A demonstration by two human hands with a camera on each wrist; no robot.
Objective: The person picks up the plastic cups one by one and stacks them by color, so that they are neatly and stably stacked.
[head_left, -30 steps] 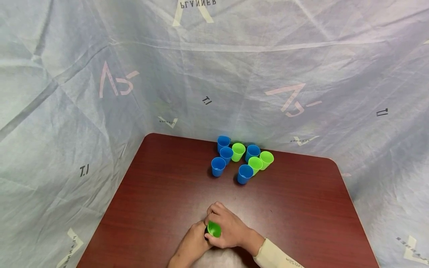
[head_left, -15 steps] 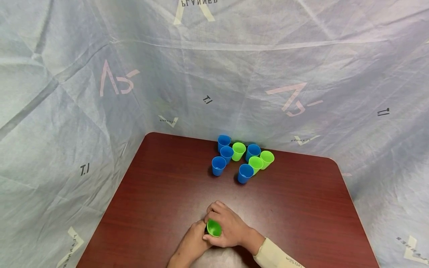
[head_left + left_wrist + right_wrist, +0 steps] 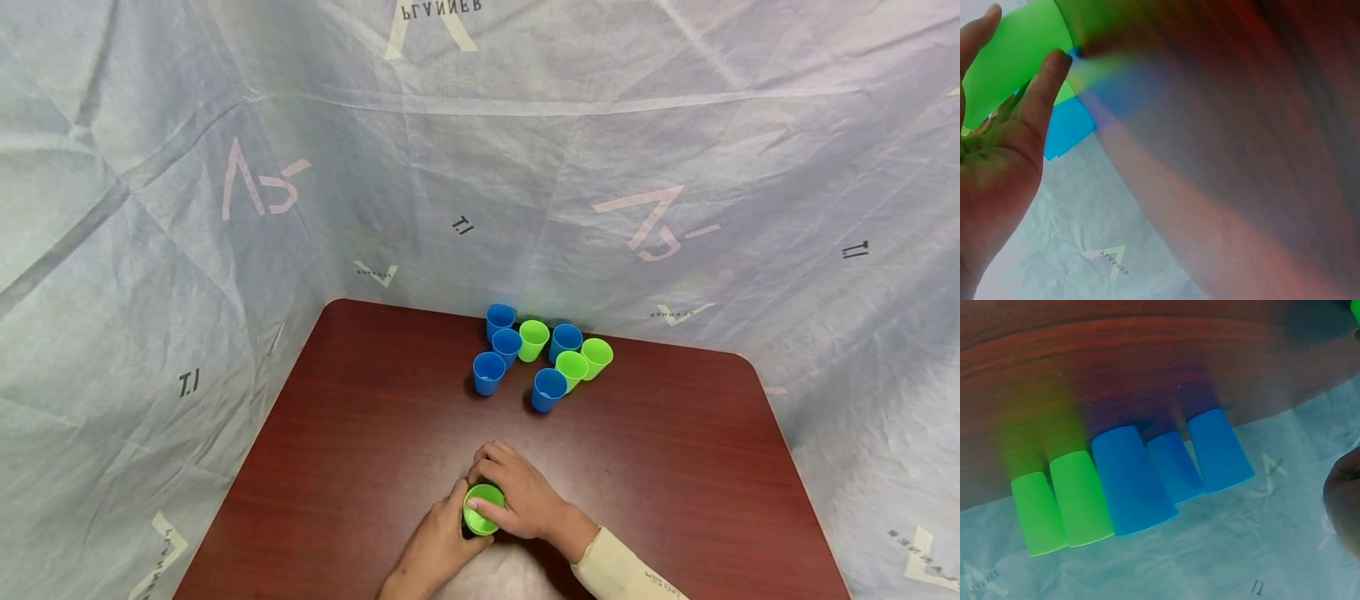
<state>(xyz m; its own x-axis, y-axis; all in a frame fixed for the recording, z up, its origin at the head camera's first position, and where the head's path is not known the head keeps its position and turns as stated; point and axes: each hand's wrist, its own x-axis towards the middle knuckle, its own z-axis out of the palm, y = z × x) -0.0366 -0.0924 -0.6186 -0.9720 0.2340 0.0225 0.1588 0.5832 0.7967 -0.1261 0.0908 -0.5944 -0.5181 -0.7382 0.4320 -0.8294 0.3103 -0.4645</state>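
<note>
Near the front of the table, a green cup stands mouth up between the two hands. The right hand pinches its rim, thumb inside and fingers along the far side. Around the lower left side of the cup, the left hand curls with thumb and fingers spread apart. In the left wrist view, the left hand has thumb and a finger against the wall of the green cup. Only a part of the right hand shows at the edge of the right wrist view; its fingertips are out of frame.
At the back of the reddish-brown table stand several blue cups and three green cups, mouths up and close together. Behind and beside the table hangs a grey printed cloth.
The right thumb has moved from the near side of the rim to inside the green cup. The left hand's fingers have opened wider around it. The cups at the back have not moved.
</note>
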